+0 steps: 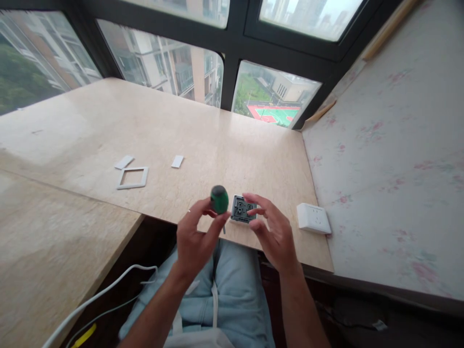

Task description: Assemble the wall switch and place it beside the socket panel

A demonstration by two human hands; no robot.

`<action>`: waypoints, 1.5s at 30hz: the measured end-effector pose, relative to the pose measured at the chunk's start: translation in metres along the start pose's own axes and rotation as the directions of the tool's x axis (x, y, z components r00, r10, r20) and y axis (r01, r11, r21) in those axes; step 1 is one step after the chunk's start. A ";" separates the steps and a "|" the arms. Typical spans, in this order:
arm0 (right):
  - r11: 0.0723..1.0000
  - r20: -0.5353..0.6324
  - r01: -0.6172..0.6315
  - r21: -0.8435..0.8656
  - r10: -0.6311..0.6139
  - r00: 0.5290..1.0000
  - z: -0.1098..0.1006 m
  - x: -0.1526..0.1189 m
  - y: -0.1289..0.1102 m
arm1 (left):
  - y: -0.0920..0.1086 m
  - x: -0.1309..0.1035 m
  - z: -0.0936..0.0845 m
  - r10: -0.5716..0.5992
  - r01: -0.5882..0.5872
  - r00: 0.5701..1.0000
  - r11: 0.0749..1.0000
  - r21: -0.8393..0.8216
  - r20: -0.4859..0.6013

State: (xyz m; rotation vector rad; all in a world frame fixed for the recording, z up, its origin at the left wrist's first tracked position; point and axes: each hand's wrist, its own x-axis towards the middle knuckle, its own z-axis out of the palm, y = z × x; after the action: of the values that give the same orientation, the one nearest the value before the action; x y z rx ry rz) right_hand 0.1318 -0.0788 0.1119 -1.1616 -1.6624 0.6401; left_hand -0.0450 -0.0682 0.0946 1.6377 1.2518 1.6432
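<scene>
A screwdriver with a green and black handle (219, 199) is held in my left hand (198, 232), its metal shaft pointing down past the fingers. Just right of it, a square switch module (239, 210) with a white rim and dark grey inside lies on the marble ledge near its front edge. My right hand (271, 227) is at the module's right side, thumb and fingers apart and curved around that side. Whether the fingertips touch the module is hard to tell.
On the ledge (203, 130) lie a white rectangular frame (132, 178), a white plate (124, 162) touching it and another white plate (177, 161). A white socket box (313, 218) stands by the wallpapered wall at the right. White cables (105, 288) hang at the lower left.
</scene>
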 end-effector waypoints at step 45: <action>0.985 -0.002 -0.084 -0.154 0.085 0.996 0.013 -0.027 0.121 | -0.050 0.044 0.056 -0.173 0.156 0.985 0.943 -0.294 -0.030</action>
State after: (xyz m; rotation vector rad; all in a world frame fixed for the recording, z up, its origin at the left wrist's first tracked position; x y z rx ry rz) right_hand 0.1698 -0.0534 -0.0037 -1.3476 -1.6977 0.5752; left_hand -0.0104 0.0065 0.0658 1.2834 1.0799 1.6864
